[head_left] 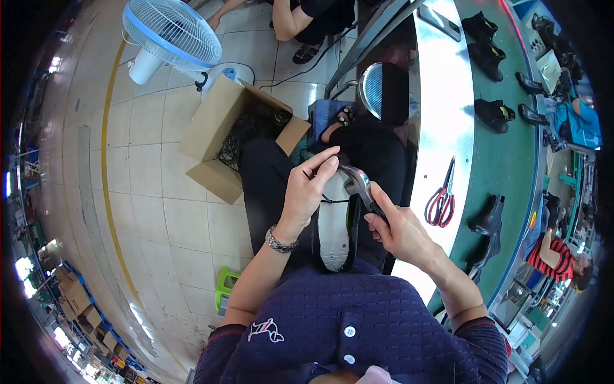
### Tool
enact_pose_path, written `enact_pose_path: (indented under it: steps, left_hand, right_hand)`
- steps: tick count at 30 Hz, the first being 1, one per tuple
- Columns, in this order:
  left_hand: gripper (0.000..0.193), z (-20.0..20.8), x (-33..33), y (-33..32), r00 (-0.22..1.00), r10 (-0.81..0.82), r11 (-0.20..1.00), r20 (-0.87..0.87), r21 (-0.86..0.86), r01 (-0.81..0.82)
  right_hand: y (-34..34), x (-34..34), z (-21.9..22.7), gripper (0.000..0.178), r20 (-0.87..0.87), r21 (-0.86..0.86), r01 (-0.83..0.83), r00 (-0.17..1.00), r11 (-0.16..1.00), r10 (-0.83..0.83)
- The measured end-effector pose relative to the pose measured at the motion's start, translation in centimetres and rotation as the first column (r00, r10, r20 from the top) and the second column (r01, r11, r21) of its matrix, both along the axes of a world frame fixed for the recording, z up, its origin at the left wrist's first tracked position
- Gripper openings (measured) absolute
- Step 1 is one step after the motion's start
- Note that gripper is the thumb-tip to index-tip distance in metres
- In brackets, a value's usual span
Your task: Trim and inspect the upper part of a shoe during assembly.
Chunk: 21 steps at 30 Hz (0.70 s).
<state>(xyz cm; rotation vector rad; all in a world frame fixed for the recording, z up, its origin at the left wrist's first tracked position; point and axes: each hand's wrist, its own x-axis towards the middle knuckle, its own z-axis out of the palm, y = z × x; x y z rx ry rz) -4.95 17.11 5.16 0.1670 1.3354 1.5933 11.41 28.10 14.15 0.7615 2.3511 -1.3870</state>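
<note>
A shoe in the making (333, 233) lies sole side up between my thighs, toe away from me. Its pale insole is ringed by a dark upper, and a thin dark cord crosses it. My left hand (306, 195) is closed at the toe end, thumb and forefinger pinching the dark edge of the upper. My right hand (404, 232) grips the dark handle of metal-headed lasting pincers (359, 184). The curved head of the pincers reaches the toe close to my left fingertips. Whether the jaws bite the upper is too small to tell.
At my right runs a shiny metal ledge (441, 115) with red-handled scissors (441, 201). Beyond it, a green conveyor (492, 157) carries several black shoes. An open cardboard box (214, 137) stands left of my knee, near a fan (171, 32). Another person sits ahead.
</note>
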Motion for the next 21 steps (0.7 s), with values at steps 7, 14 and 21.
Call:
enact_pose_path:
  steps: [7, 14, 21]
  left_hand:
    - [0.031, -0.6, -0.5, -0.6, 0.955, -0.087, 0.995, -0.282, -0.076, 0.069]
    - [0.035, -1.6, -1.2, -1.0, 0.901, -0.133, 0.984, -0.412, 0.051, 0.169]
    - [0.037, -1.2, -2.0, -1.2, 0.862, -0.233, 0.966, -0.451, -0.007, 0.258]
  right_hand:
    - [1.8, -2.8, 5.0, 0.062, 0.132, 0.162, -0.167, 0.980, 0.972, 0.147]
    - [-0.7, -3.3, -1.4, 0.063, -0.079, 0.515, -0.025, 0.994, 0.857, 0.076]
    - [-1.5, -3.5, -1.5, 0.063, -0.476, 0.566, 0.262, 0.878, 0.782, 0.050]
